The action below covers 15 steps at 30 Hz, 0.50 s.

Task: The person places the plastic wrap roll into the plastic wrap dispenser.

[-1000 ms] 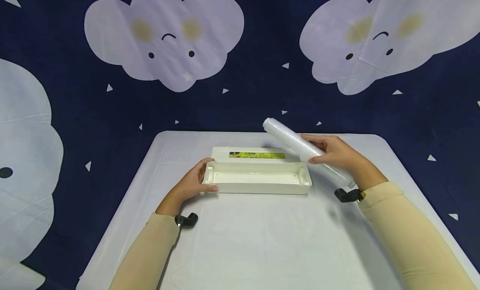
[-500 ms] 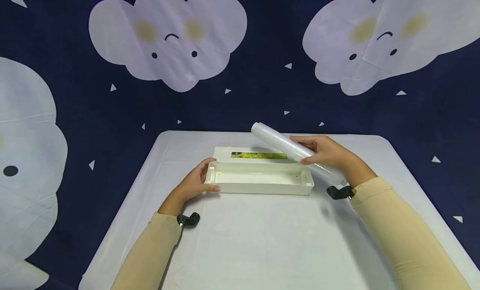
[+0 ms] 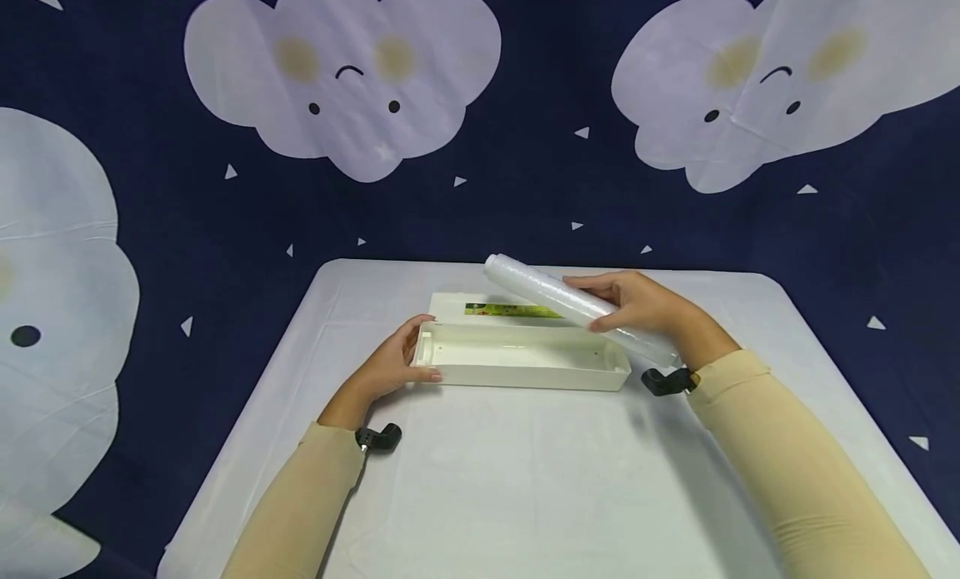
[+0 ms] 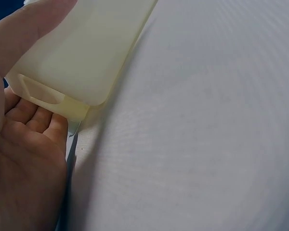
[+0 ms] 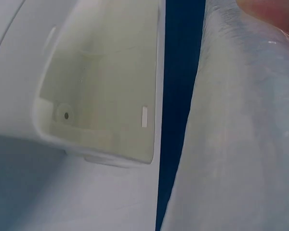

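Observation:
A long white box (image 3: 525,376) with its lid (image 3: 447,309) folded back lies in the middle of the table, its hollow facing up. At its left end my left hand (image 3: 386,365) grips it, thumb on the front wall and fingers behind, as the left wrist view also shows on the box (image 4: 101,53). My right hand (image 3: 645,304) holds a roll of plastic wrap (image 3: 536,287) slantwise above the box's right part, its left end higher. In the right wrist view the wrap roll (image 5: 241,144) hangs beside the box's hollow (image 5: 106,96).
The table (image 3: 525,479) has a white cover. Behind it hangs a dark blue cloth (image 3: 525,204) printed with clouds and small triangles. A yellow-green label (image 3: 502,310) is on the lid. Black wrist cameras (image 3: 380,438) sit on both wrists.
My right hand has carried the wrap roll leftward, and the roll's left end has come down, so it lies over more of the lid. My left hand keeps its grip on the box.

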Available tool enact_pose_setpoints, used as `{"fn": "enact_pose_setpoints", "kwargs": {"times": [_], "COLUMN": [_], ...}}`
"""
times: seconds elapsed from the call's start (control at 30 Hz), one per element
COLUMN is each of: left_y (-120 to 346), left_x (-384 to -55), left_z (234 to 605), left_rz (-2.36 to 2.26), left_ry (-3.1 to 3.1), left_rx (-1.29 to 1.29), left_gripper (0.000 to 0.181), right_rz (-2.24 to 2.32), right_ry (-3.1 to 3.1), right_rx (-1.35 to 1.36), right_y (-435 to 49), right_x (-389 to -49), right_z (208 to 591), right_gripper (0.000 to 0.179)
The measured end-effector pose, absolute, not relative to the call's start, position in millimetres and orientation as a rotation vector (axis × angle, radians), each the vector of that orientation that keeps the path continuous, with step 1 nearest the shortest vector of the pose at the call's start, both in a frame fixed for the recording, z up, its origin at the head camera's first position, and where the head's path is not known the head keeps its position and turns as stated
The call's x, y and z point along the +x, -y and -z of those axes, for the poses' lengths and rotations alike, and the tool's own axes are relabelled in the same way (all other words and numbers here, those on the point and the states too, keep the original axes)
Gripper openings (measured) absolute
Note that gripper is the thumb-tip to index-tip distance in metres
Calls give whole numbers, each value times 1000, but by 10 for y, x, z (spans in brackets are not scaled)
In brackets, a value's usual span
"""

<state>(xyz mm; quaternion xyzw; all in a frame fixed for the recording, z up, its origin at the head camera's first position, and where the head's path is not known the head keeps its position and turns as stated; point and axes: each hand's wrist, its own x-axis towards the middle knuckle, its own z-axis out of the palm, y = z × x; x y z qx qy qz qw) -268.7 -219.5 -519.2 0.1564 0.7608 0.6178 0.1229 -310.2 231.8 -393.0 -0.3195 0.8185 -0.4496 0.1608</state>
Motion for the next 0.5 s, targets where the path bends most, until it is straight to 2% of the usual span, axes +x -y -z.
{"fn": "enact_pose_setpoints", "kwargs": {"times": [0.5], "left_y": [2192], "left_x": [-2693], "left_z": [5190], "left_rz": [-1801], "left_ry": [-2209], "left_rx": [443], "left_gripper": [112], "right_rz": [1304], "right_ry": [-2219], "right_rx": [-962], "right_y": [-2161], "right_x": [-3135], "right_z": [3969], "right_gripper": [78]}}
